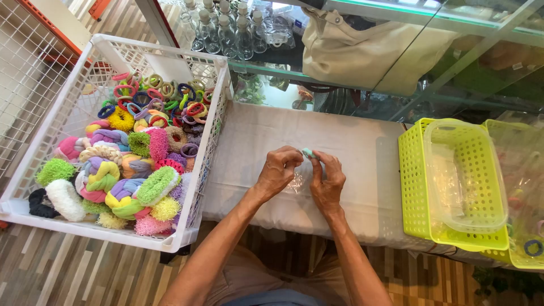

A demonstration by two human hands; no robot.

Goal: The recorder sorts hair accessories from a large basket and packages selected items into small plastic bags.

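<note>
White-clothed tabletop [362, 141] right of the scrunchie crate [68, 113]: both hands [277, 170] [327, 178] pinch a small teal hair tie [307, 152] and clear wrapper [296, 182] between them.

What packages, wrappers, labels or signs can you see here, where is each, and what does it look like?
Small clear plastic wrapper: crinkled, see-through, between the left hand and right hand, over the white cloth.
Small mint-green piece: pinched at the fingertips above the wrapper.
Clear plastic bags: glossy, lying in the yellow-green baskets at the right.
Clear bottles: a row on the glass shelf, top centre.
No signs or screens show.
</note>
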